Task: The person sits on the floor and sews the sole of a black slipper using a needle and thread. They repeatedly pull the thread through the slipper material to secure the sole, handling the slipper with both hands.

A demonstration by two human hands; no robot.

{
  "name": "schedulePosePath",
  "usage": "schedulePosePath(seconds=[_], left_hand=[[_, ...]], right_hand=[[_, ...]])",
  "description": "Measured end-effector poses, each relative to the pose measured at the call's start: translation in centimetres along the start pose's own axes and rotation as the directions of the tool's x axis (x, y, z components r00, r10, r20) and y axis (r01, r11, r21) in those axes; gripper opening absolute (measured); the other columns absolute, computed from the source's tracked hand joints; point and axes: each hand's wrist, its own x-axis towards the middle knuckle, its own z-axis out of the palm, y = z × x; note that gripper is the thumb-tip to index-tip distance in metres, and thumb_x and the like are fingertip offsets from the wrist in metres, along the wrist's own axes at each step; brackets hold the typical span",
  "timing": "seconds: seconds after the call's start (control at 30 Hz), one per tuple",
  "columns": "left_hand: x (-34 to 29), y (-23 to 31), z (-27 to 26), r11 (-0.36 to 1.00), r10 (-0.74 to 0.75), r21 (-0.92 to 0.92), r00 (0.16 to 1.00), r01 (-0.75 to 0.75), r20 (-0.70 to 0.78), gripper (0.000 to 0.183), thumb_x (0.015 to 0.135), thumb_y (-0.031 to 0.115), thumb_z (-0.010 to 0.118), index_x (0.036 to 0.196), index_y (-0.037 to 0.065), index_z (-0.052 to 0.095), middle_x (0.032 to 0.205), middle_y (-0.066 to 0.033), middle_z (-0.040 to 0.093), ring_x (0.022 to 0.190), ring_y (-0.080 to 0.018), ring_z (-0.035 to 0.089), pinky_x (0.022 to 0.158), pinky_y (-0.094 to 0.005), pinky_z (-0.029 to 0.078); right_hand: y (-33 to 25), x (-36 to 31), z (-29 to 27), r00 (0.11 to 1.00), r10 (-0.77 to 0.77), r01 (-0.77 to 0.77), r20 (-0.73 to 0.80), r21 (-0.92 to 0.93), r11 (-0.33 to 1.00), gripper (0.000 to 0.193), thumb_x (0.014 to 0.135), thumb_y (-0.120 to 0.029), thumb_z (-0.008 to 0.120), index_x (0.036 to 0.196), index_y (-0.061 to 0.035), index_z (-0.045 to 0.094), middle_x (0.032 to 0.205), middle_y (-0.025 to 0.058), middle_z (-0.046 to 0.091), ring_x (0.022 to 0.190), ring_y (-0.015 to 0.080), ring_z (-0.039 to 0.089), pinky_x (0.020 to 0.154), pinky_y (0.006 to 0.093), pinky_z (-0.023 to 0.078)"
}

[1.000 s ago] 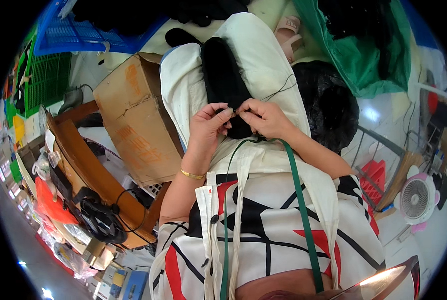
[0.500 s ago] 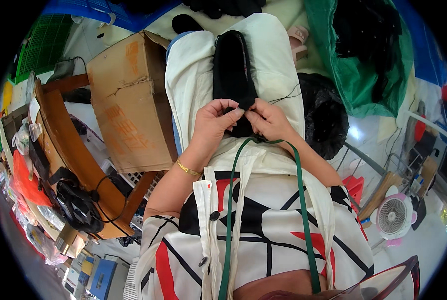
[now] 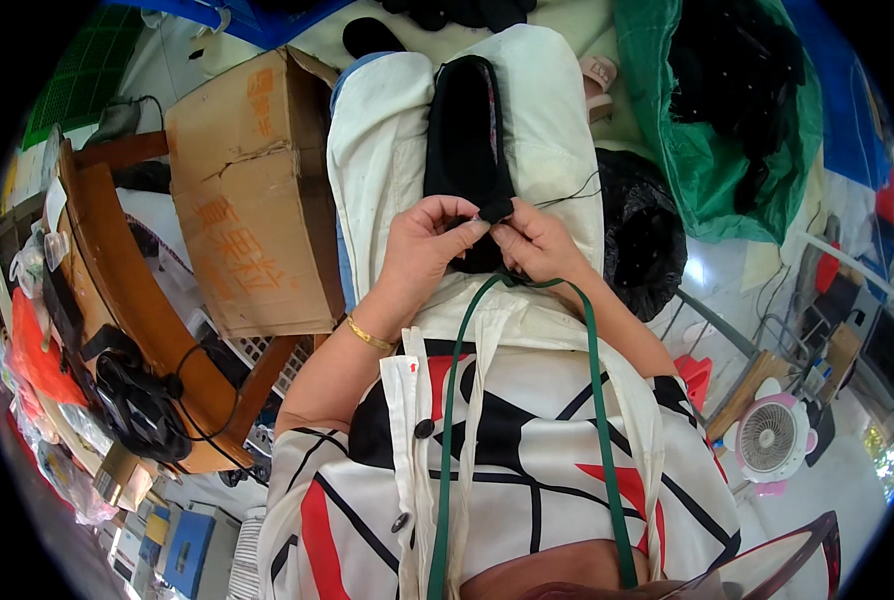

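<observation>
A black cloth shoe (image 3: 465,130) lies lengthwise across the pale cloth over my lap, its opening facing up and a patterned lining showing along the right inner edge. My left hand (image 3: 427,243) pinches the shoe's near end between thumb and bent fingers. Close beside it, my right hand (image 3: 539,245) pinches the same end, fingertips almost touching the left thumb. A thin dark thread (image 3: 572,193) trails from the right hand over the pale cloth (image 3: 547,100). Whether a needle sits between the fingertips cannot be made out.
A cardboard box (image 3: 237,200) stands left of my lap, beside a wooden chair (image 3: 117,260). To the right are a black plastic bag (image 3: 647,235) and a green sack (image 3: 732,215) with black pieces inside. A small fan (image 3: 769,437) stands at lower right.
The view has shifted slightly. Both hands keep their pinch on the shoe's near end, with hardly any visible movement.
</observation>
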Motion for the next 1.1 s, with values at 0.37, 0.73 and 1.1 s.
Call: schedulePosePath(seconds=[0.37,0.73,1.1], left_hand=[[0.0,0.3,0.1,0.999,-0.029,0.017,1.000,0.029,0.001,0.016,0.088,0.006,0.071,0.103,0.002,0.066,0.081,0.0005,0.064,0.069,-0.0056,0.055,0.063,-0.0202,0.046],[0.0,0.1,0.0,0.990,-0.053,0.126,0.998,0.057,-0.034,0.022,0.087,0.003,0.066,0.108,-0.002,0.062,0.081,-0.0026,0.061,0.066,-0.0095,0.055,0.057,-0.0240,0.045],[0.0,0.2,0.5,0.986,0.032,0.160,0.998,-0.039,0.047,0.013,0.087,0.002,0.071,0.099,0.000,0.067,0.078,-0.0022,0.065,0.060,-0.0077,0.055,0.057,-0.0210,0.045]], right_hand=[[-0.4,-0.1,0.1,1.000,-0.002,0.002,-0.017,0.026,1.000,0.008,0.099,-0.013,0.056,0.103,-0.0064,0.058,0.068,-0.0030,0.053,0.057,0.0049,0.050,0.053,0.0223,0.042],[2.5,0.1,1.0,0.995,-0.049,0.046,-0.085,-0.046,0.998,0.012,0.098,-0.019,0.056,0.093,-0.0092,0.052,0.066,-0.0007,0.054,0.057,0.0081,0.053,0.051,0.0264,0.045],[-4.8,-1.0,0.0,0.998,0.025,-0.027,0.056,0.030,0.999,0.038,0.092,-0.024,0.063,0.121,-0.0066,0.046,0.080,0.0039,0.059,0.063,0.0125,0.056,0.056,0.0279,0.045]])
